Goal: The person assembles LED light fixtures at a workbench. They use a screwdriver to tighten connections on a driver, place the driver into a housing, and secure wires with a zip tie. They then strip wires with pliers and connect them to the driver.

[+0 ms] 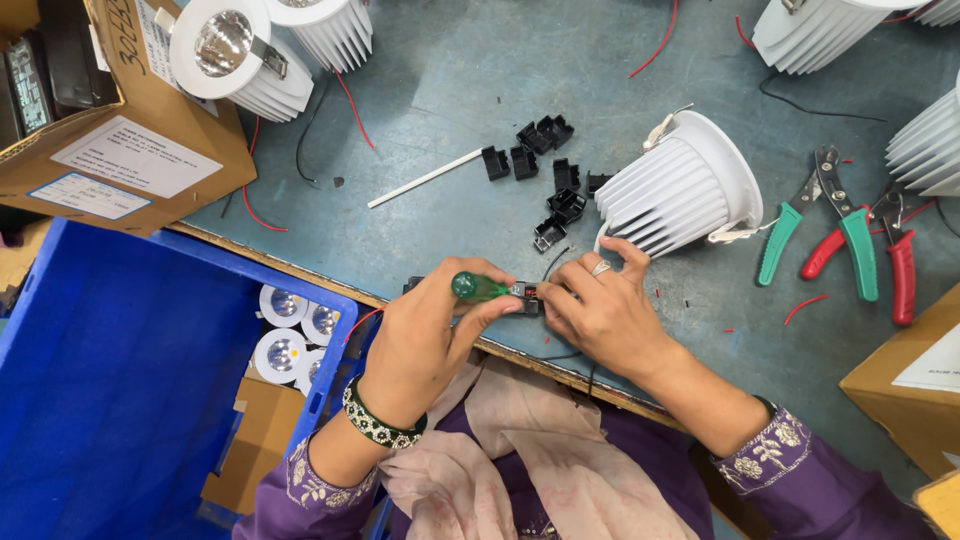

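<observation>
2 hands [425, 335] [600, 310]: left grip grasps green screwdriver [480, 288], right pinches black connector [528, 296].

Purple sleeves with pale embroidered cuffs on both arms. Green-and-white beaded bangle [382, 424] just behind left hand [420, 335]. Silver ring [600, 268] on right hand [600, 310]. Beige scarf [530, 455] between forearms.

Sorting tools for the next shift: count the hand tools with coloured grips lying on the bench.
2, both at the right: green-handled pliers and, overlapping them, red-handled pliers. The green screwdriver is held, not lying there.
</observation>
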